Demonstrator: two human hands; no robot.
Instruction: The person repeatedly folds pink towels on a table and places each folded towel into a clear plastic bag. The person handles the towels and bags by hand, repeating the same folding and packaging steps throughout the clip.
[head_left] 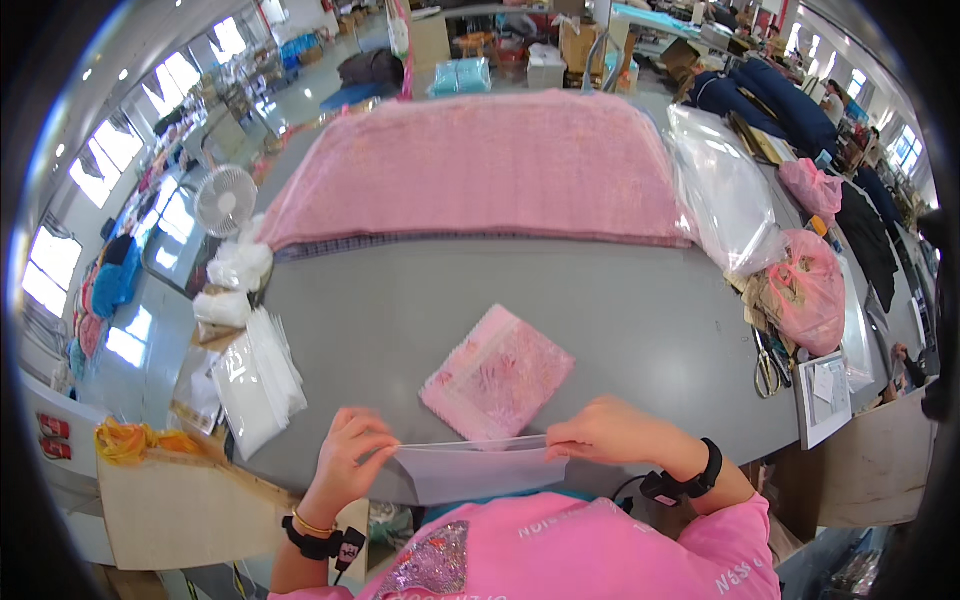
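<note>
A translucent plastic bag (480, 475) hangs close to my body at the near edge of the table, its top edge stretched sideways. Its left corner is pinched by my left hand (355, 450), whose fingers are slightly blurred. At the other corner, the fingers and thumb of my right hand (605, 430) are closed on the same edge. Just beyond the bag, a folded pink patterned towel (500, 372) lies turned at an angle on the grey table. The bag's top edge overlaps the towel's nearest corner in view.
A wide stack of pink cloth (480, 165) covers the table's far side. Plastic bags (260, 385) lie at the left, below a white fan (225, 198). Clear plastic sheeting (725, 190), a tied pink bag (805, 295) and scissors (767, 365) are at the right.
</note>
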